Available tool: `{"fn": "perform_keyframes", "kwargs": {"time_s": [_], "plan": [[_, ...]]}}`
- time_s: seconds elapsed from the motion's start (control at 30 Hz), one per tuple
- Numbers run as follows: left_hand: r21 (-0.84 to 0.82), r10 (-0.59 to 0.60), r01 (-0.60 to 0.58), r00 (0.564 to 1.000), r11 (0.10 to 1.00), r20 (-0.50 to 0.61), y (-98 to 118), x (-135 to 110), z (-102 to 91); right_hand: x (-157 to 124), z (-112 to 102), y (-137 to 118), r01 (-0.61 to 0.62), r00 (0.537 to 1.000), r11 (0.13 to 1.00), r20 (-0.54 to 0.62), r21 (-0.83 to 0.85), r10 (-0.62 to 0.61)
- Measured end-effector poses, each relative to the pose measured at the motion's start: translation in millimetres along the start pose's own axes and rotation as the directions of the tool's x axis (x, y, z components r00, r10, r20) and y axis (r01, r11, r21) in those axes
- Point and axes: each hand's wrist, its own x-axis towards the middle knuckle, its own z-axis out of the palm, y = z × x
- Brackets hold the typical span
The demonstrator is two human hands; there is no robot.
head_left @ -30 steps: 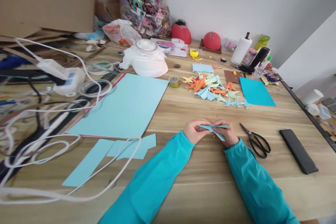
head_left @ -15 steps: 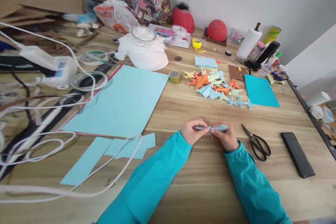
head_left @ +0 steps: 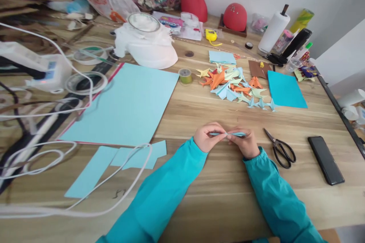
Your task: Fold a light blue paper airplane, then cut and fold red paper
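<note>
A: Grip, quick?
B: Left hand and right hand each pinching the same folded blue paper, 2 pinches close together near its middle.
A: Where's it at?
B: Over the table, nearer than the pile of folded figures, left of the scissors.
A: Doing it well?
B: My call: keep pinches level, align edges first, press outward from centre. Tugging could tear it. Inner layers: can't tell.
</note>
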Motion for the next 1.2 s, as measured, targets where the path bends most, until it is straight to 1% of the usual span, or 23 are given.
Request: {"fn": "perform_keyframes", "kwargs": {"time_s": [0.1,0.17,0.27,0.37,0.5,0.6,0.67,0.8,1.07,1.2], "plan": [[0.045,0.031,-0.031,0.999,0.999,-0.014,1.1,0.6,-2.1,0.6,1.1,2.1,-0.043,0.999,0.999,0.0,0.023,0.043],[0.069,0.051,-0.05,0.999,0.996,-0.015,2.4,0.3,-3.1,0.8,2.0,1.3,-0.049,0.999,0.999,0.008,0.012,0.049],[0.05,0.034,-0.033,0.999,0.998,-0.024,4.5,-0.9,-2.3,0.7,2.9,-1.7,-0.037,0.999,0.999,0.002,-0.023,0.037],[-0.054,-0.061,0.058,0.996,0.997,-0.058,5.9,-1.1,1.3,0.7,1.9,-1.5,-0.051,0.998,0.999,-0.024,-0.009,0.051],[-0.205,-0.21,0.193,0.975,0.96,-0.068,6.2,0.4,6.0,1.1,-1.4,6.2,-0.064,0.995,0.995,-0.073,0.075,0.069],[-0.198,-0.263,0.251,0.964,0.948,-0.034,7.3,0.9,7.4,1.0,-2.6,10.8,-0.04,0.996,0.992,-0.073,0.121,0.049],[-0.156,-0.243,0.237,0.97,0.959,-0.02,8.7,0.6,7.4,0.4,-2.3,11.7,-0.032,0.998,0.989,-0.057,0.141,0.041],[-0.112,-0.169,0.164,0.985,0.98,-0.041,10.0,-0.7,6.0,-0.3,-0.9,10.8,-0.013,0.998,0.98,-0.057,0.198,0.025],[-0.07,-0.101,0.097,0.993,0.993,-0.061,4.2,-1.5,3.8,0.1,-0.1,9.0,-0.022,0.997,0.984,-0.073,0.177,0.036],[-0.035,-0.079,0.076,0.994,0.996,-0.078,4.6,-1.6,2.9,-0.4,0.6,9.1,-0.02,0.996,0.98,-0.08,0.197,0.036]]}}
